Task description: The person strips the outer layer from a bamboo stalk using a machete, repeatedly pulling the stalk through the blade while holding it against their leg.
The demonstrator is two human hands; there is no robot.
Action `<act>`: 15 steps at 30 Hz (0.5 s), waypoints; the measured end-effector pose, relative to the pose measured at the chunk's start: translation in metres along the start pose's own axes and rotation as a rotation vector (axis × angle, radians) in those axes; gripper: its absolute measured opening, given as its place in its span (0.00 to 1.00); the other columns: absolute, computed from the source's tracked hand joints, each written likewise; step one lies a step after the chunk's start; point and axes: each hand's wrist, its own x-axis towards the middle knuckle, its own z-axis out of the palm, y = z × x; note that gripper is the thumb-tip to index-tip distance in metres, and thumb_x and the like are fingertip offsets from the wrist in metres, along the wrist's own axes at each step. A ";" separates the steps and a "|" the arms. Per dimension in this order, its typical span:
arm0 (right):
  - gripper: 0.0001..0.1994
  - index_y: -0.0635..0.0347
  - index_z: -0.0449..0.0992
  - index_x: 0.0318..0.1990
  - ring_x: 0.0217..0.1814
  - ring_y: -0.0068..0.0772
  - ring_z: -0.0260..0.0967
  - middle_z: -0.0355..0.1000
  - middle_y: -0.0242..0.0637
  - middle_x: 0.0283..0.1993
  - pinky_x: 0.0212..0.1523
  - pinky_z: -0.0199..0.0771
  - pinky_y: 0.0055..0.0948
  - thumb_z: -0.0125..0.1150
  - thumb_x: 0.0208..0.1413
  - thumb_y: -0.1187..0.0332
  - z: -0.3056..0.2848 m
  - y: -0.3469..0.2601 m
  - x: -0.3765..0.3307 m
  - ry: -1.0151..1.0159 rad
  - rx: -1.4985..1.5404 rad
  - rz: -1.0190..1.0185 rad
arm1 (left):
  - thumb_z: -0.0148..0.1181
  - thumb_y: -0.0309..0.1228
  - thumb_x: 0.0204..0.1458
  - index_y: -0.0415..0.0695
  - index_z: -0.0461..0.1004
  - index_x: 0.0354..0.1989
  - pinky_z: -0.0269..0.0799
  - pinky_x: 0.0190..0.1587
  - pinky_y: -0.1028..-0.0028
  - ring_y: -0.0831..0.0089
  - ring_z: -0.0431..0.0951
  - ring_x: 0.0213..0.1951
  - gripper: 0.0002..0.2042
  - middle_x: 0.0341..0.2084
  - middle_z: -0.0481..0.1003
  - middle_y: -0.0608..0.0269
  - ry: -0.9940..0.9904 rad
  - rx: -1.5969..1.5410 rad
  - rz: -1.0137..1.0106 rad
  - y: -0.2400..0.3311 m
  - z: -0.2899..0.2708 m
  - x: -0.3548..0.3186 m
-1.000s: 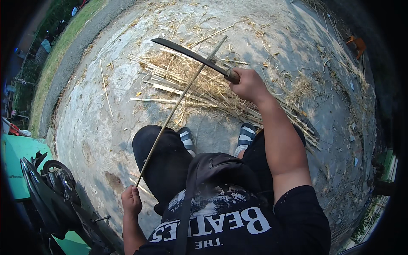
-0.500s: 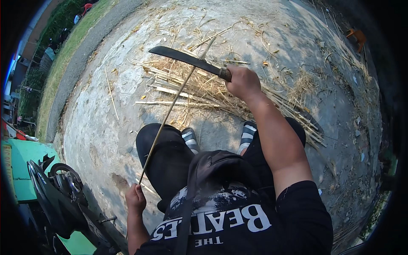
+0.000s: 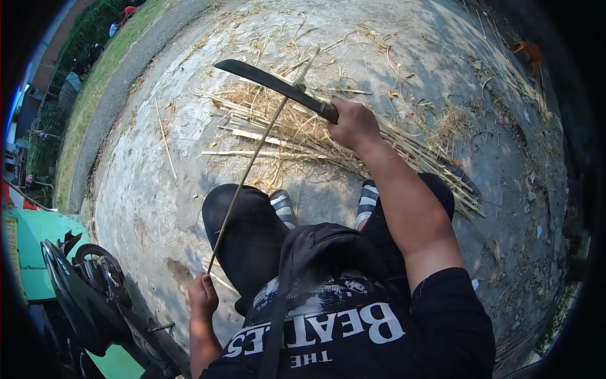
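Observation:
My right hand (image 3: 355, 125) is closed round the handle of a machete (image 3: 268, 81), its dark blade pointing left above the ground. A long thin bamboo strip (image 3: 235, 197) passes beneath the blade and slants down across my left knee. Its near end is gripped in my left hand (image 3: 202, 295), close to my left hip. The blade crosses the strip near its far end and seems to touch it. Under both lies a pile of split bamboo strips (image 3: 271, 138), mixed with curly pale shavings (image 3: 309, 123).
Rough concrete ground (image 3: 136, 183) surrounds my sandalled feet (image 3: 284, 208). A motorcycle (image 3: 95, 297) stands at the near left beside a green panel (image 3: 50, 234). Grass (image 3: 95, 101) runs along the far left edge. An orange plastic chair (image 3: 529, 55) is at the far right.
The machete and my right hand have shifted slightly left, and the blade tip has risen a little in the picture. The strip's far end has moved slightly; my left hand has barely moved.

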 end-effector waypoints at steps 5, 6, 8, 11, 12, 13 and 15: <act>0.07 0.52 0.77 0.34 0.36 0.52 0.78 0.78 0.43 0.30 0.39 0.77 0.51 0.64 0.48 0.65 0.012 -0.015 -0.008 -0.073 -0.045 -0.305 | 0.42 0.51 0.71 0.40 0.64 0.23 0.56 0.24 0.68 0.74 0.62 0.20 0.28 0.15 0.62 0.67 -0.125 -0.336 -0.160 -0.028 0.000 -0.011; 0.07 0.53 0.77 0.34 0.36 0.52 0.78 0.78 0.43 0.30 0.39 0.77 0.51 0.65 0.48 0.65 0.012 -0.015 -0.008 -0.072 -0.091 -0.440 | 0.43 0.51 0.71 0.41 0.64 0.23 0.56 0.24 0.71 0.78 0.61 0.21 0.28 0.16 0.61 0.71 -0.184 -0.351 -0.171 -0.027 -0.004 -0.010; 0.07 0.53 0.77 0.34 0.36 0.53 0.78 0.78 0.44 0.30 0.39 0.77 0.50 0.65 0.47 0.65 0.007 -0.002 -0.003 -0.060 -0.089 -0.434 | 0.44 0.51 0.71 0.42 0.64 0.23 0.55 0.25 0.73 0.82 0.60 0.23 0.28 0.17 0.61 0.75 -0.239 -0.363 -0.182 -0.024 -0.013 -0.009; 0.09 0.53 0.78 0.37 0.38 0.57 0.77 0.78 0.47 0.33 0.41 0.77 0.49 0.64 0.46 0.66 0.011 0.026 0.008 -0.061 0.099 -0.011 | 0.44 0.48 0.72 0.43 0.64 0.23 0.56 0.25 0.74 0.83 0.60 0.22 0.26 0.17 0.62 0.75 -0.348 -0.408 -0.286 -0.018 -0.023 -0.004; 0.09 0.53 0.78 0.37 0.38 0.57 0.77 0.78 0.47 0.33 0.41 0.77 0.49 0.64 0.46 0.66 0.011 0.024 0.008 -0.064 0.102 -0.016 | 0.45 0.48 0.72 0.43 0.65 0.24 0.56 0.25 0.75 0.84 0.60 0.23 0.25 0.18 0.62 0.75 -0.390 -0.461 -0.323 -0.011 -0.027 -0.001; 0.09 0.51 0.78 0.37 0.39 0.55 0.78 0.79 0.46 0.33 0.42 0.78 0.49 0.63 0.47 0.65 0.011 0.021 0.007 -0.084 0.051 0.000 | 0.45 0.47 0.72 0.43 0.66 0.25 0.56 0.26 0.76 0.85 0.60 0.23 0.24 0.18 0.63 0.76 -0.432 -0.515 -0.358 -0.007 -0.028 0.001; 0.09 0.50 0.79 0.38 0.40 0.53 0.79 0.79 0.45 0.34 0.43 0.79 0.49 0.63 0.48 0.64 0.012 0.016 0.005 -0.107 0.002 0.017 | 0.45 0.46 0.72 0.42 0.68 0.27 0.57 0.26 0.77 0.85 0.60 0.24 0.23 0.19 0.63 0.75 -0.422 -0.509 -0.338 -0.004 -0.027 0.002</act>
